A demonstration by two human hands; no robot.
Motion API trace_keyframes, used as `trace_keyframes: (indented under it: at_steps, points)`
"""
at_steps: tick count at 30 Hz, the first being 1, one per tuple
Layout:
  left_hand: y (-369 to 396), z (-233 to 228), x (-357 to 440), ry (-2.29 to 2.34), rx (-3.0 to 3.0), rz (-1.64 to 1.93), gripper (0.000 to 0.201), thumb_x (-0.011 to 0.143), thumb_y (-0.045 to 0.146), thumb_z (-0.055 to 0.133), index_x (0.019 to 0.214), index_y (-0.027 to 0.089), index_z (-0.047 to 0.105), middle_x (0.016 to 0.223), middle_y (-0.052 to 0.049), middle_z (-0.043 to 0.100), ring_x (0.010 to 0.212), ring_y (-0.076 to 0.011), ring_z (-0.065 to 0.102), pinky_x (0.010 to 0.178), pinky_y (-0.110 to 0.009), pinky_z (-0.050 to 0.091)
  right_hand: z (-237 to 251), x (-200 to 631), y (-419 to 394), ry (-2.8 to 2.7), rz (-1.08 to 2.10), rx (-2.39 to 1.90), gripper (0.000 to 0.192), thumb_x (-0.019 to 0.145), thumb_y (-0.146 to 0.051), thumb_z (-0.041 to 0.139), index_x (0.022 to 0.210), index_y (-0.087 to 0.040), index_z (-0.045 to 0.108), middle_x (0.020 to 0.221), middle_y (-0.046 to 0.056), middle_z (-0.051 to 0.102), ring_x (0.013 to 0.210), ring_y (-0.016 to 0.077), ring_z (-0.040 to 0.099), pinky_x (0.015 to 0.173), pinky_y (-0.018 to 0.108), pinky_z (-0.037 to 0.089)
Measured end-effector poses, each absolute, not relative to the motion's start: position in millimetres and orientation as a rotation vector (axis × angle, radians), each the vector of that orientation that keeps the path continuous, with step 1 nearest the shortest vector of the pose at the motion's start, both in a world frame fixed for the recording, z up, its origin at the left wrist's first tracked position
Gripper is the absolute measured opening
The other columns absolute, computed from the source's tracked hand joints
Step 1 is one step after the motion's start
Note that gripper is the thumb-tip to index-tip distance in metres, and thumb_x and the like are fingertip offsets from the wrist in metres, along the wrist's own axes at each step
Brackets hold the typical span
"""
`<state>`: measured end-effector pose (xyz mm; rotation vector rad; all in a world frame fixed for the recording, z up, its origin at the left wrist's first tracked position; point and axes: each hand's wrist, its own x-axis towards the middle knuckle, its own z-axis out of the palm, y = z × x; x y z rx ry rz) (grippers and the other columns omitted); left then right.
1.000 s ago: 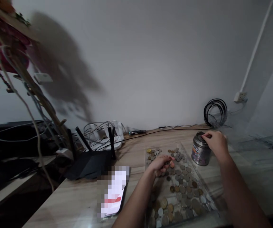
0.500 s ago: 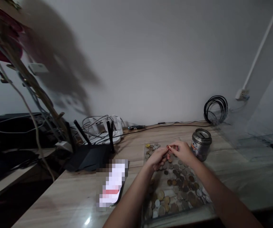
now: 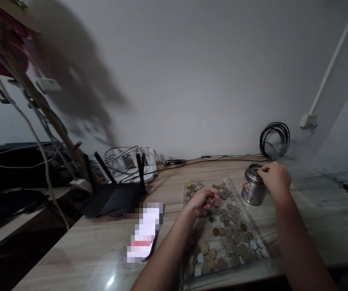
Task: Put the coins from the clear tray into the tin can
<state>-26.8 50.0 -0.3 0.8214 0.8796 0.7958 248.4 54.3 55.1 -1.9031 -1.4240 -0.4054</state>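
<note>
A clear flat tray (image 3: 192, 279) on the wooden table holds several loose coins (image 3: 228, 238). My left hand (image 3: 203, 201) rests over the far part of the tray, fingers curled on some coins. A metal coin tin (image 3: 252, 189) with a slotted lid stands just right of the tray. My right hand (image 3: 275, 180) is at the tin's top, fingertips pinched together at the lid; whether a coin is between them is too small to tell.
A phone (image 3: 145, 234) lies left of the tray. A black router (image 3: 113, 198) and a white device with cables (image 3: 133, 165) stand at the back left. A coiled black cable (image 3: 274, 139) leans on the wall behind the tin. A wall socket (image 3: 309, 120) is at right.
My right hand has moved from beside my left hand over the tray back to the top of the tin. The left hand stays on the coins.
</note>
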Motion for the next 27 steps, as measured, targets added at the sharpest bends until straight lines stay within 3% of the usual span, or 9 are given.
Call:
trace_keyframes:
  at_steps: [3, 8, 14, 16, 19, 24, 27]
  points:
    - [49.3, -1.6, -26.3, 0.866, 0.907, 0.814, 0.02, 0.07, 0.017, 0.056, 0.089, 0.012, 0.056, 0.074, -0.003, 0.063, 0.037, -0.0004, 0.033, 0.033, -0.013, 0.01, 56.9, 249.1, 52.8, -1.434, -0.387, -1.904, 0.018, 0.068, -0.033, 0.055, 0.066, -0.021, 0.069, 0.076, 0.009, 0.062, 0.072, 0.0212, 0.051, 0.055, 0.03, 0.031]
    - [49.7, -4.4, -26.5, 0.814, 1.037, 0.865, 0.029, 0.072, 0.028, 0.059, 0.097, 0.016, 0.05, 0.074, -0.002, 0.064, 0.035, -0.0007, 0.03, 0.033, -0.014, 0.012, 60.2, 213.1, 45.1, -1.453, -0.428, -1.56, 0.025, 0.078, -0.031, 0.048, 0.087, -0.019, 0.068, 0.089, 0.009, 0.061, 0.085, 0.0211, 0.052, 0.068, 0.03, 0.037]
    - [50.0, -2.7, -25.0, 0.83, 1.095, 0.982, 0.046, 0.069, 0.032, 0.063, 0.109, 0.015, 0.048, 0.065, 0.004, 0.057, 0.034, -0.0009, 0.03, 0.034, -0.016, 0.016, 17.9, 131.1, 49.9, -2.123, 0.557, -1.181, 0.031, 0.083, -0.032, 0.043, 0.067, -0.017, 0.064, 0.06, 0.001, 0.06, 0.054, 0.0112, 0.047, 0.051, 0.022, 0.032]
    - [48.9, -0.7, -24.0, 0.841, 1.087, 0.98, 0.049, 0.07, 0.034, 0.063, 0.112, 0.016, 0.047, 0.063, 0.004, 0.056, 0.035, -0.0009, 0.029, 0.035, -0.016, 0.015, 10.6, 119.5, 50.9, -2.092, 0.705, -1.132, 0.033, 0.083, -0.032, 0.042, 0.062, -0.016, 0.062, 0.056, 0.001, 0.058, 0.051, 0.0105, 0.046, 0.049, 0.021, 0.031]
    - [47.8, 1.3, -23.4, 0.839, 1.02, 0.878, 0.037, 0.074, 0.036, 0.055, 0.105, 0.015, 0.051, 0.062, 0.003, 0.056, 0.034, -0.0013, 0.027, 0.035, -0.015, 0.011, 21.6, 126.8, 47.9, -1.966, 0.495, -1.22, 0.029, 0.08, -0.029, 0.045, 0.063, -0.016, 0.064, 0.061, 0.003, 0.061, 0.056, 0.0121, 0.049, 0.053, 0.023, 0.034]
    - [50.9, -1.3, -26.0, 0.867, 0.75, 0.734, 0.023, 0.07, 0.024, 0.048, 0.087, 0.012, 0.056, 0.056, 0.001, 0.052, 0.035, -0.0029, 0.03, 0.033, -0.014, 0.006, 60.5, 190.0, 45.1, -1.556, -0.328, -1.567, 0.027, 0.078, -0.036, 0.049, 0.073, -0.019, 0.069, 0.081, 0.009, 0.064, 0.075, 0.0191, 0.052, 0.062, 0.028, 0.035]
    - [52.5, -3.2, -26.7, 0.893, 0.731, 0.768, 0.023, 0.064, 0.018, 0.049, 0.084, 0.011, 0.057, 0.061, -0.003, 0.057, 0.039, -0.0036, 0.036, 0.033, -0.014, 0.008, 63.1, 228.4, 51.3, -1.411, -0.442, -1.787, 0.025, 0.072, -0.036, 0.052, 0.066, -0.018, 0.068, 0.079, 0.01, 0.063, 0.074, 0.0209, 0.052, 0.058, 0.029, 0.033]
